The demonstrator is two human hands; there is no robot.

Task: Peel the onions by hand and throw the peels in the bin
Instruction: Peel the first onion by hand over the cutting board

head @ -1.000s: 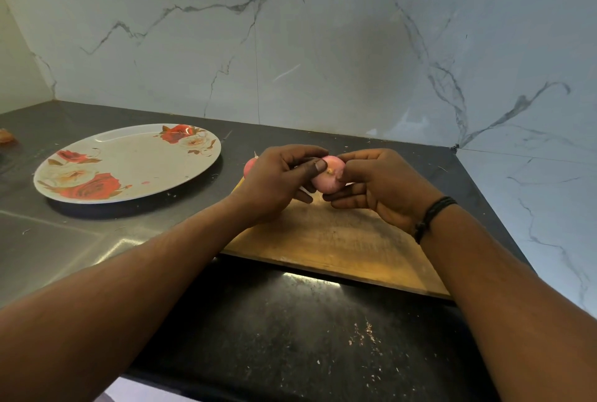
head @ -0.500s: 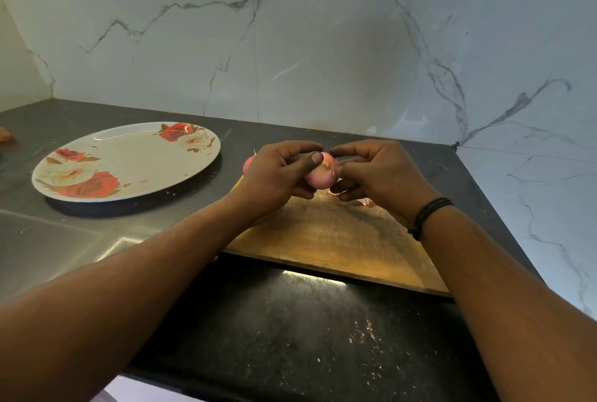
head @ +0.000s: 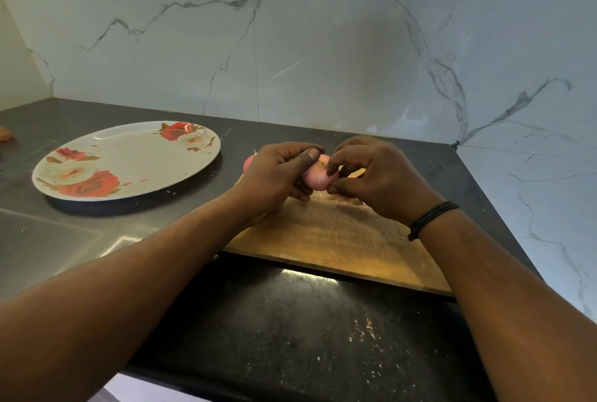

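Note:
A small pink onion (head: 318, 178) is held just above the far end of the wooden cutting board (head: 336, 240). My left hand (head: 277, 175) grips it from the left, thumb on top. My right hand (head: 378, 175) pinches at the onion's right side with thumb and fingertips. A second pink onion (head: 248, 162) peeks out behind my left hand, mostly hidden. No bin is in view.
A white plate with red roses (head: 126, 162) sits on the dark counter to the left. The marble wall stands close behind and to the right. Small peel flakes (head: 365, 327) lie on the black counter in front of the board.
My right hand has turned from cupping the onion to picking at its right side with the fingertips. The onion has rolled slightly in my left hand.

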